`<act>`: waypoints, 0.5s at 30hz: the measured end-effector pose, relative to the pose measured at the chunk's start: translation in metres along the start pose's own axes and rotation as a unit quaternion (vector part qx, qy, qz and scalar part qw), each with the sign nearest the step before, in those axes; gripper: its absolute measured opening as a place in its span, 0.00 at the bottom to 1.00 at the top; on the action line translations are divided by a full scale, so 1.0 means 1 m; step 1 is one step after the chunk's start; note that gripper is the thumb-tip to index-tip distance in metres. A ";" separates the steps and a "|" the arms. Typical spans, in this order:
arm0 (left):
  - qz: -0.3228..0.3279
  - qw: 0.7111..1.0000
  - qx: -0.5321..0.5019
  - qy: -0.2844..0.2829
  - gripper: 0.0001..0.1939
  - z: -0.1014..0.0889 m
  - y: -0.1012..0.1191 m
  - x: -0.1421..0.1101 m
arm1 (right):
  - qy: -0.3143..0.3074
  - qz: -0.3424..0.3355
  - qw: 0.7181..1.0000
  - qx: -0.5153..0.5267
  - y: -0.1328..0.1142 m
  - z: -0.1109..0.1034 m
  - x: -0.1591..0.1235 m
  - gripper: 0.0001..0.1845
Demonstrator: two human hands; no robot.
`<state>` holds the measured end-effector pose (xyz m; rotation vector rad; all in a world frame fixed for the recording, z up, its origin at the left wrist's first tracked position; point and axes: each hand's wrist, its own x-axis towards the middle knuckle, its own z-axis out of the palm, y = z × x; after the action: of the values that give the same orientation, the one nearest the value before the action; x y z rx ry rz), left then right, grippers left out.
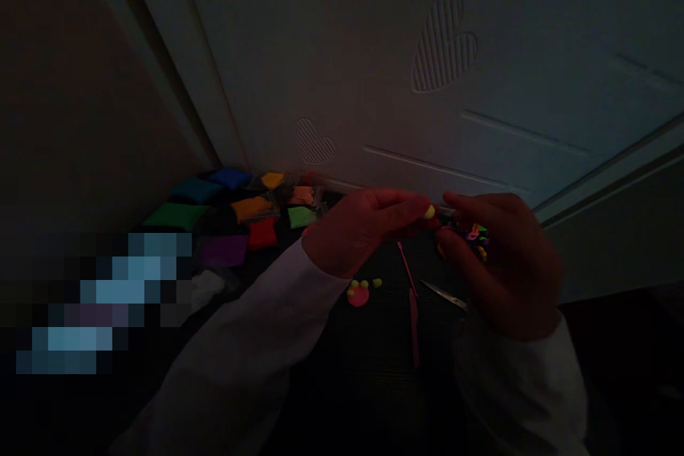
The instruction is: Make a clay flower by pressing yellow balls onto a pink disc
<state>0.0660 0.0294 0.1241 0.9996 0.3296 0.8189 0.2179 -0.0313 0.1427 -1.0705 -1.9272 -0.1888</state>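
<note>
My left hand [374, 224] pinches a small yellow ball of clay [429, 211] at its fingertips. Close by on the right, my right hand [505, 253] has its thumb and fingers apart, with nothing visible between them. On the dark table below lies a flat pink clay disc [358, 296] with small yellow balls along its upper edge. A separate yellow clay piece [377, 283] sits just right of the disc. The scene is very dim, so fine detail is lost.
A thin pink tool [407, 269], a pink plastic knife [414, 331] and scissors [444, 293] lie below my hands. Packs of coloured clay, including a green pack [176, 216] and a purple pack [223, 251], spread left. Behind stands a white panel [347, 50] with hearts.
</note>
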 end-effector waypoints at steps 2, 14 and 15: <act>0.005 1.000 0.027 -0.008 0.09 -0.001 0.000 0.000 | -0.025 -0.007 1.000 -0.013 -0.001 0.000 0.001 0.22; -0.004 0.999 0.030 -0.028 0.09 0.001 -0.004 -0.001 | -0.013 -0.009 0.999 -0.028 0.002 0.003 0.005 0.12; -0.011 0.999 0.014 -0.035 0.07 0.001 -0.003 -0.001 | -0.011 -0.008 0.999 -0.029 0.002 0.003 0.004 0.12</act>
<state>0.0678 0.0270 0.1222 1.0465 0.2911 0.7597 0.2164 -0.0256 0.1434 -1.0995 -1.9615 -0.2454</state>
